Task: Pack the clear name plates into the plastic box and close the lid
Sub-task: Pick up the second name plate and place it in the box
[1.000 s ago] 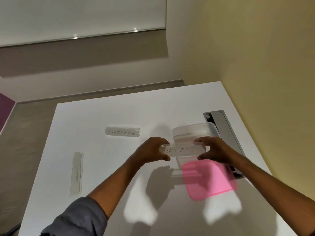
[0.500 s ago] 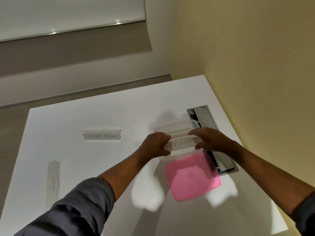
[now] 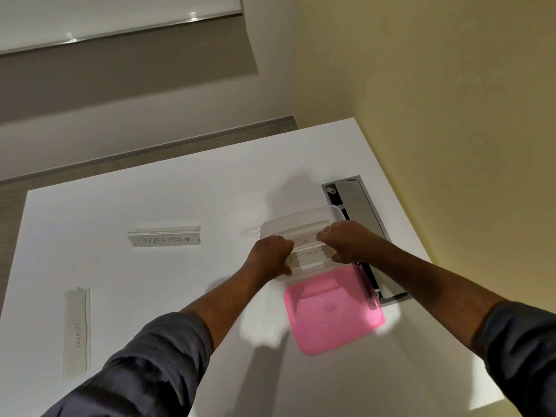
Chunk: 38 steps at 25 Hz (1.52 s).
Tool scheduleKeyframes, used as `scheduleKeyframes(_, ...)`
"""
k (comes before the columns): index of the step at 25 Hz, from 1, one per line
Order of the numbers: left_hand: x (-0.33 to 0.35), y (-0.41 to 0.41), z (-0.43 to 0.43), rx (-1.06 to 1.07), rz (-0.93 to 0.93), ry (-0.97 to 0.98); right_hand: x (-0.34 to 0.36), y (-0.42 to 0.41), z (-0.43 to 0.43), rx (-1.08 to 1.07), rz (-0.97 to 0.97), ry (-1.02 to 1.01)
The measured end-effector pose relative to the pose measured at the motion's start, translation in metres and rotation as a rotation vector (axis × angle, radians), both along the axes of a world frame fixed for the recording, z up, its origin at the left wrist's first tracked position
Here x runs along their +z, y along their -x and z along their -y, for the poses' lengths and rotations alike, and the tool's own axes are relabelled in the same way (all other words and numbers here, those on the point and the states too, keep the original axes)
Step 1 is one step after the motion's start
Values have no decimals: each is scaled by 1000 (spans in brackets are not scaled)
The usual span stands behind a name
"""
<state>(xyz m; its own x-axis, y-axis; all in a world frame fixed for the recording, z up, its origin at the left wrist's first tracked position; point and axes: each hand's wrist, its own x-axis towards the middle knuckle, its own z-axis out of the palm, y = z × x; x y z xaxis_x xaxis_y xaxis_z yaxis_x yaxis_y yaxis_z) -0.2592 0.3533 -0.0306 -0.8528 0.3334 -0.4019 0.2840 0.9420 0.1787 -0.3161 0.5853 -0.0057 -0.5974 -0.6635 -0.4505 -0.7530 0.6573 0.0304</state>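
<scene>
1. The BATMAN plate [image 3: 307, 257] lies low inside the clear plastic box [image 3: 294, 221], its long axis running left to right, parallel to the DOG plate [image 3: 304, 241] that sits in the box just beyond it
2. The left hand [image 3: 272, 254] pinches the plate's left end and the right hand [image 3: 343, 242] pinches its right end, fingers curled down over the box walls; whether the plate rests on the box floor I cannot tell
3. Both forearms reach forward and converge on the box, knuckles up, wrists roughly level with the rim
4. Two plates wait on the surface [image 3: 180, 296], both off to the left of the hands: the SUPERMAN plate [image 3: 165, 238] lies well left of the box with its long axis left to right, matching the packed ones, and a third plate [image 3: 77, 329] lies farther left and nearer the person, its long axis running away from the body
5. The left hand is the nearer one to both, so I judge it the natural one to fetch them; the third plate would need a quarter turn to line up
6. The pink lid [image 3: 334, 311] lies flat just on the near side of the box, below the right hand, ready for closing once the rest are in
</scene>
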Motion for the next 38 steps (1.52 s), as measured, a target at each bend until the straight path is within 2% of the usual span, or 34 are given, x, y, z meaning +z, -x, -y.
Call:
scheduleKeyframes(11,-31,6,-15,14,99,76,-32,6,4,-97,108,-25)
scheduleKeyframes(19,-37,2,-19,-20,14,101,-41,6,11,-70,45,-108)
scheduleKeyframes(38,-31,-8,-10,-47,-64,2,-26,-8,15,-169,61,-8)
